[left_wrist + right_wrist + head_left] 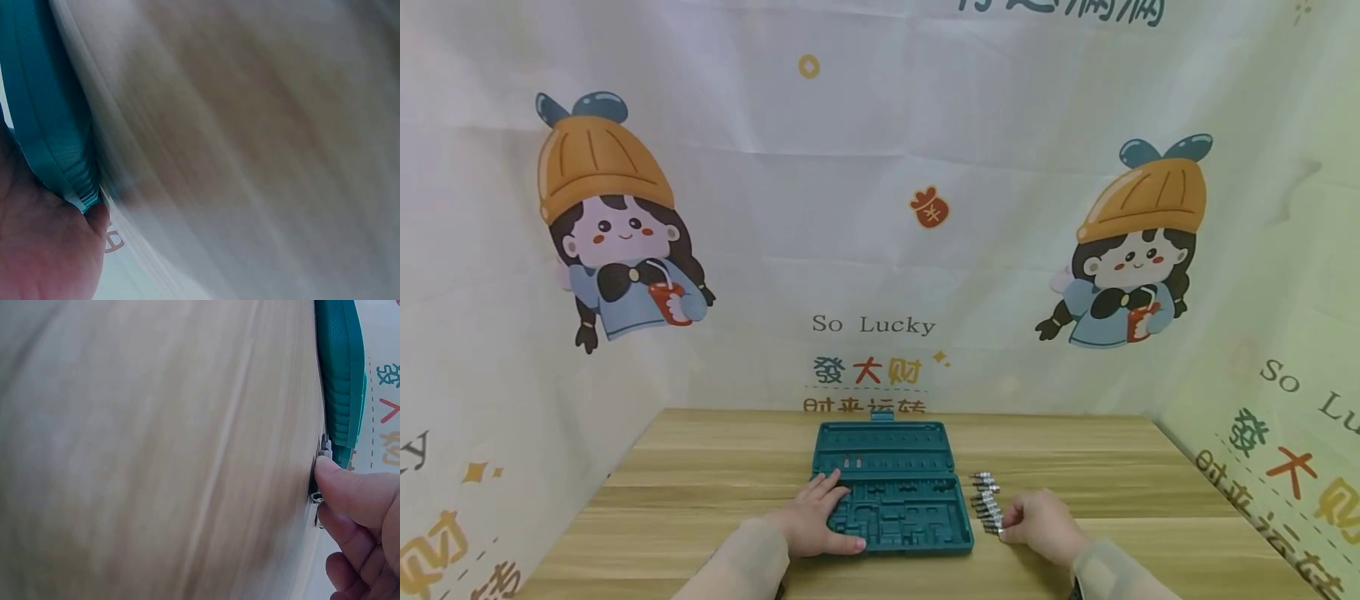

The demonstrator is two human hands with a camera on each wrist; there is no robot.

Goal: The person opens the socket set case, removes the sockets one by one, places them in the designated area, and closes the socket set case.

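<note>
A teal plastic tool case (917, 475) lies unfolded on the table, its moulded slots facing up. My left hand (812, 517) rests on its left side with fingers spread, the thumb along the near edge. In the left wrist view that hand (50, 250) touches the case wall (50, 112). Right of the case, several silver bit sockets (987, 500) lie in a row. At the row's near end my right hand (1043, 527) pinches one bit socket (326, 447) between thumb and finger, low against the tabletop; the fingers partly hide it.
Two small pieces (852, 462) sit in the far half of the case. The wooden table (700, 467) meets a printed cloth backdrop (865, 250) behind and at both sides. A latch tab (882, 415) sticks out from the case's far edge.
</note>
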